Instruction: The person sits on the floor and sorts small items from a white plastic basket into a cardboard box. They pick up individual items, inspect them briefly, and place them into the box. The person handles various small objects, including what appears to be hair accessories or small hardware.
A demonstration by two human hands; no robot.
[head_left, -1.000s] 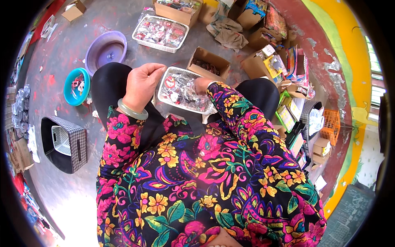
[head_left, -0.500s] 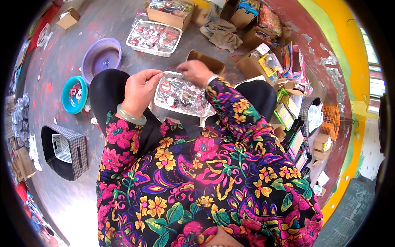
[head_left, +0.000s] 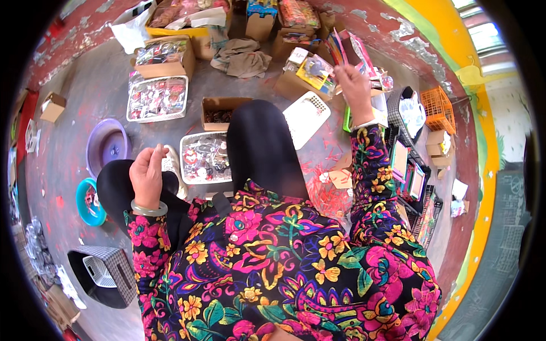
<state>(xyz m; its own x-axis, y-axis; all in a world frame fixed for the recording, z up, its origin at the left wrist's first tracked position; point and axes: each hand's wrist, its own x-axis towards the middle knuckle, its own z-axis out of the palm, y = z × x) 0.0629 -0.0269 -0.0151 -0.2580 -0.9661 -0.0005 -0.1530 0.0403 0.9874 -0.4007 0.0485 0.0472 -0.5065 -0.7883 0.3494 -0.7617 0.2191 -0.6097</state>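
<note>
I am pressing the thumb and fingertips of my left hand (head_left: 148, 177) together and curling the fingers of my right hand (head_left: 355, 94) beside pink packages (head_left: 360, 52); I cannot tell whether either is pinching anything. Between my knees, a white basket (head_left: 205, 181) is holding small items.

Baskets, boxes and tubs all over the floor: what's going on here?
Someone in a flowery top has a white basket of small packets between their legs, with neither hand in it. The left hand is raised, fingers pinched together; whether they hold anything small, I can't tell. The right hand reaches out to the right, near open boxes of colourful goods; its grip isn't clear. A purple tub sits off to the left.
</note>
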